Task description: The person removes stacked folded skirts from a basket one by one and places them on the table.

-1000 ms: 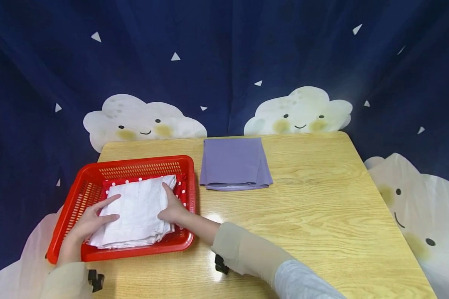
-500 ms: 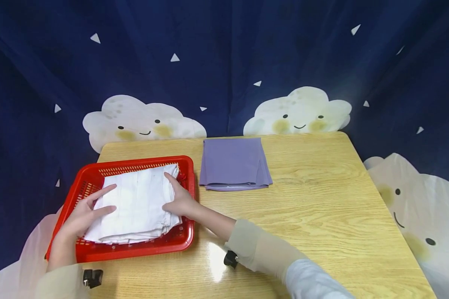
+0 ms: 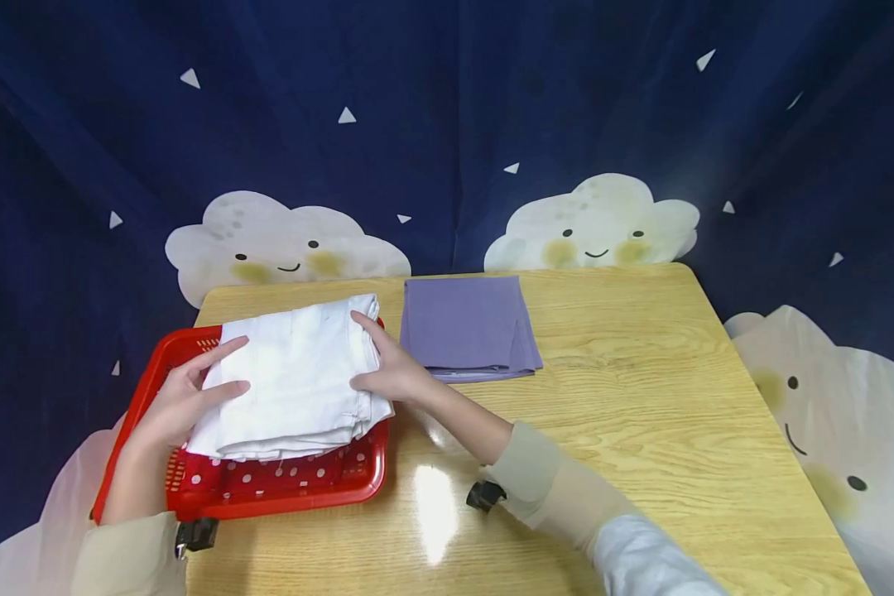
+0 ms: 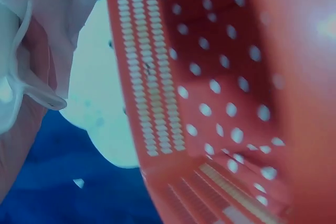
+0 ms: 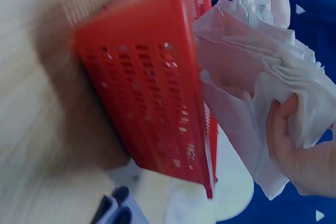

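Note:
A folded white cloth (image 3: 298, 372), thick with layers, is held between both hands above a red plastic basket (image 3: 283, 501). My left hand (image 3: 182, 401) grips its left side, thumb and a finger lying on top, other fingers hidden beneath. At the opposite side my right hand (image 3: 395, 368) pinches the layered edge. The right wrist view shows the white cloth (image 5: 273, 72) raised over the basket's rim, with fingers curled under it. Red cloth with white dots (image 4: 220, 77) lies in the bottom of the basket.
A folded purple cloth (image 3: 462, 323) lies at the back middle of the wooden table (image 3: 611, 397), to the right of the basket. Behind the table hangs a dark blue curtain (image 3: 447, 99) printed with clouds.
Both hands have lifted the white cloth up out of the basket and moved it rightward and away. The dotted red cloth beneath now shows at the front. The purple cloth stays put.

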### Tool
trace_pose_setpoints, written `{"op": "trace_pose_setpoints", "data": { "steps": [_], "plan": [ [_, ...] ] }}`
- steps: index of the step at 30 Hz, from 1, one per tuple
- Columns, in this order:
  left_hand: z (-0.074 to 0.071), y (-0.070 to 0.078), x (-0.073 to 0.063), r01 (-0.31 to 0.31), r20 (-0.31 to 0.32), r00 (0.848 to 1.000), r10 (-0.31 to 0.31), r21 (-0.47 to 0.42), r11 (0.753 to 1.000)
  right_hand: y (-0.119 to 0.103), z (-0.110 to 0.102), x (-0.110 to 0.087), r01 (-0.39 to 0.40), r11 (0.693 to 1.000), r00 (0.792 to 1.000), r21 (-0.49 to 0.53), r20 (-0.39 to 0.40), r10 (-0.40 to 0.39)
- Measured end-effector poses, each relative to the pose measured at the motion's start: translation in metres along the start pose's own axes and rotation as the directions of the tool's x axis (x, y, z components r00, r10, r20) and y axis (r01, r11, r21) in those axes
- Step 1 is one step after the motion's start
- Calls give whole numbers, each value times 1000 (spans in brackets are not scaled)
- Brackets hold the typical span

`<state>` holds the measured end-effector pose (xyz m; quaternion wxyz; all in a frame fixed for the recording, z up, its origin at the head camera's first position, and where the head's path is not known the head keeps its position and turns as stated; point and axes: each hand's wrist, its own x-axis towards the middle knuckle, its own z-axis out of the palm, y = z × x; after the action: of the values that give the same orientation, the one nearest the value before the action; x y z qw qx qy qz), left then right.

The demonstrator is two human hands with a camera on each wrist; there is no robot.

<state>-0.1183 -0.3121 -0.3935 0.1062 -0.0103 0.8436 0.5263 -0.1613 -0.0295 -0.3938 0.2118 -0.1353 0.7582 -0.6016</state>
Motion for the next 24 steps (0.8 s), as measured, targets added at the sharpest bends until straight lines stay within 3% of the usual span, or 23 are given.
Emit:
{"op": "trace_pose_setpoints", "data": {
  "steps": [8, 12, 17, 24],
  "plan": [
    [17, 35, 18, -7, 38, 999, 8, -30, 1000, -5, -36, -7, 33, 997, 999, 74, -13, -33],
    [27, 51, 27, 31, 57, 998, -28, -51, 998, -5, -54, -11, 30, 993, 999, 117, -21, -27],
    [43, 68, 38, 59, 33, 998, -58, -9, 998, -3, -77, -14, 21, 991, 999, 131, -33, -17],
    [71, 89, 58, 27, 20, 999, -27, -16, 999, 0, -112, -22, 26, 987, 998, 161, -53, -17]
  ]
}}
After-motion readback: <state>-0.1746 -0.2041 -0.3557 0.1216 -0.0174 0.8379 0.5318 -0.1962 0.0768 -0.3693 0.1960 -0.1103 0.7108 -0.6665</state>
